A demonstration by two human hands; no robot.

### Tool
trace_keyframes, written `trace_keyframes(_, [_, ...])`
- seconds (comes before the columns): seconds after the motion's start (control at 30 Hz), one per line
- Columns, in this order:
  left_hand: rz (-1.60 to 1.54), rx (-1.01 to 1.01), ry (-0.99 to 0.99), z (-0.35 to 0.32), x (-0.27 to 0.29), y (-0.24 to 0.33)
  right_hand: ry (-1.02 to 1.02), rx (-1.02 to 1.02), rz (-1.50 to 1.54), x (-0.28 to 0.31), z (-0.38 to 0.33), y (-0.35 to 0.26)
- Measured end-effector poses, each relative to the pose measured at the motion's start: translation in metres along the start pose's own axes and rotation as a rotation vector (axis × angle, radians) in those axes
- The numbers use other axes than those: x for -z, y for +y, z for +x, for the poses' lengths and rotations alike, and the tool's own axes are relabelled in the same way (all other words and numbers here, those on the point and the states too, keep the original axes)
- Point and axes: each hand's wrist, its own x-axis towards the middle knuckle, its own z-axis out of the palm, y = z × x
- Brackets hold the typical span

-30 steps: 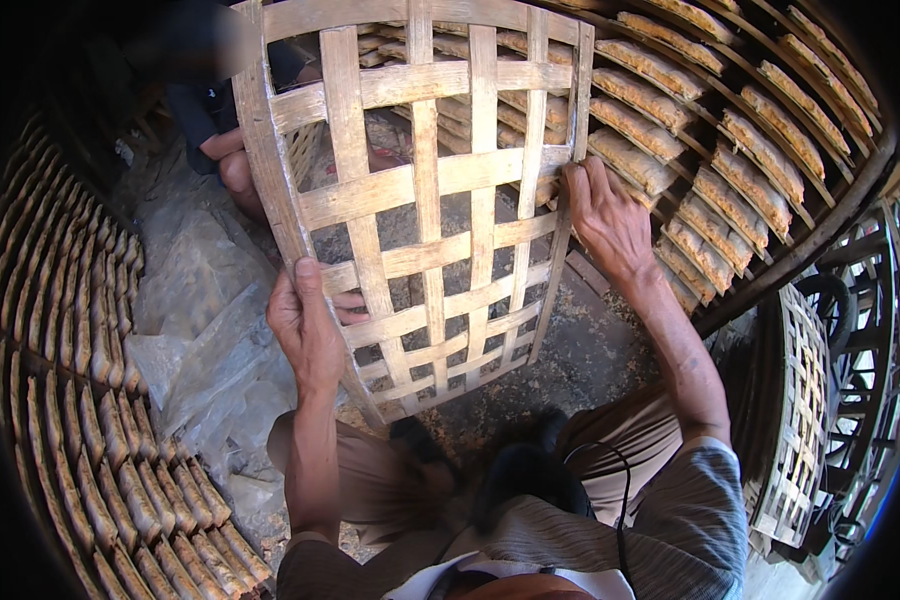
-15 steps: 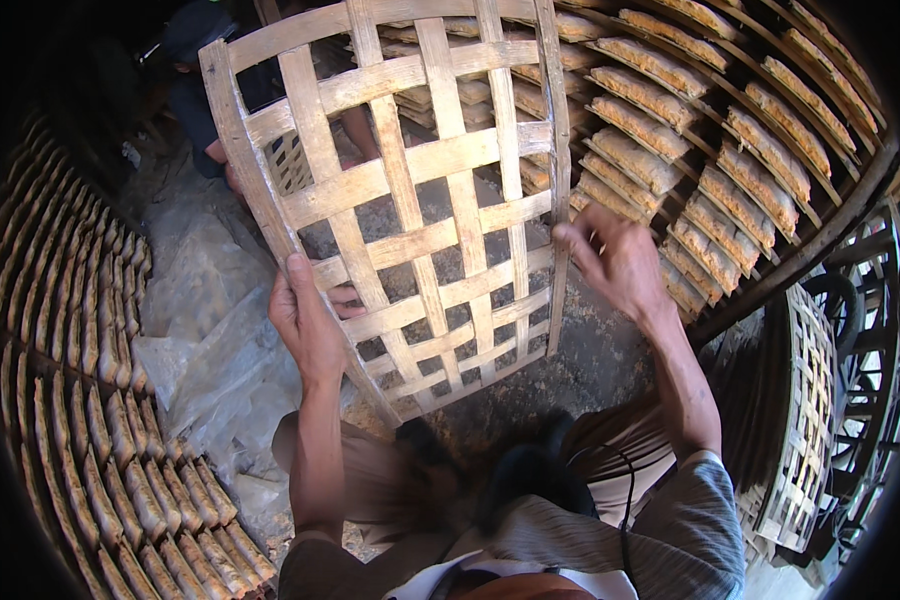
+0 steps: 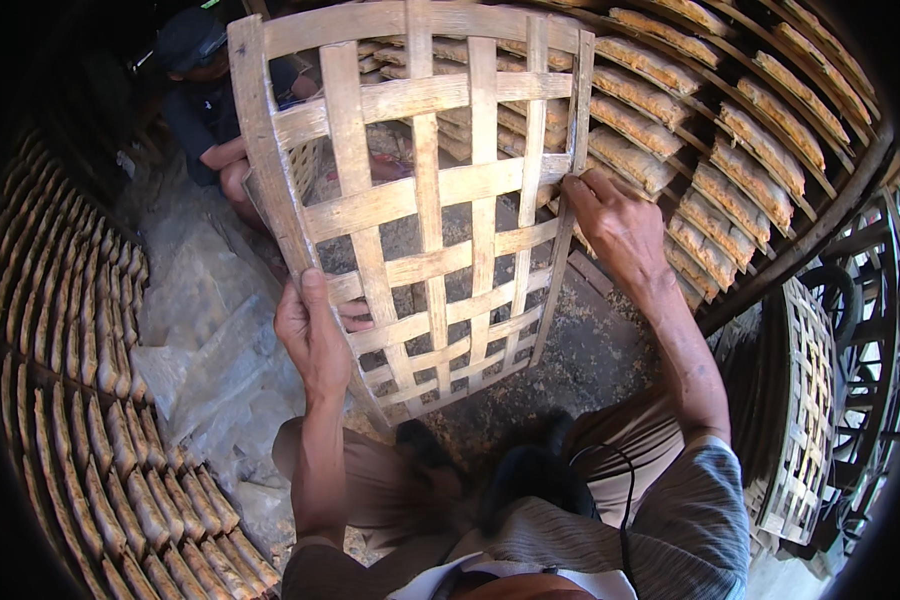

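A woven bamboo rack [image 3: 427, 180], an open lattice of flat strips between two side rails, stands tilted up before me. My left hand [image 3: 315, 340] grips its left rail low down, with the thumb on the near side and the fingers reaching behind through the gaps. At the right rail, about mid-height, my right hand [image 3: 620, 230] is closed, its thumb and bent fingers pinching the edge. The lattice holds nothing; through its gaps I see the dark floor and the racks behind.
Tilted racks of pale orange-brown slabs [image 3: 635, 115] fill the back right, and similar rows [image 3: 100, 450] line the left. Clear plastic sheeting [image 3: 200, 320] covers the floor at left. Another person [image 3: 195, 110] crouches at far left. More woven racks [image 3: 808, 400] stand at right.
The bamboo rack has shifted right and turned slightly. My right hand has moved up along the right rail and now pinches it. The left hand keeps its hold.
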Motion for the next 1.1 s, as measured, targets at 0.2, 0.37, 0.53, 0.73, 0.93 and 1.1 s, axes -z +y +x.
trace_keyframes(0.2, [0.006, 0.038, -0.032, -0.001, 0.002, -0.006, -0.198, 0.174, -0.211, -0.012, 0.006, 0.007])
trace_keyframes(0.37, [0.010, 0.032, 0.058, 0.001, -0.004, -0.004, -0.378, 0.023, 0.196, -0.011, -0.001, -0.001])
trace_keyframes(0.53, [-0.025, 0.046, 0.097, 0.006, 0.000, -0.009, -0.286, -0.148, 0.483, -0.001, -0.032, -0.009])
trace_keyframes(0.73, [-0.019, 0.023, 0.090, 0.006, -0.003, -0.002, 0.070, -0.277, 0.476, -0.006, 0.001, 0.003])
trace_keyframes(0.93, [-0.036, 0.036, 0.031, 0.003, 0.001, -0.002, 0.028, -0.080, 0.158, -0.011, 0.013, 0.006])
trace_keyframes(1.1, [-0.055, 0.044, 0.046, 0.002, -0.001, -0.001, -0.021, 0.007, -0.060, -0.020, 0.015, 0.002])
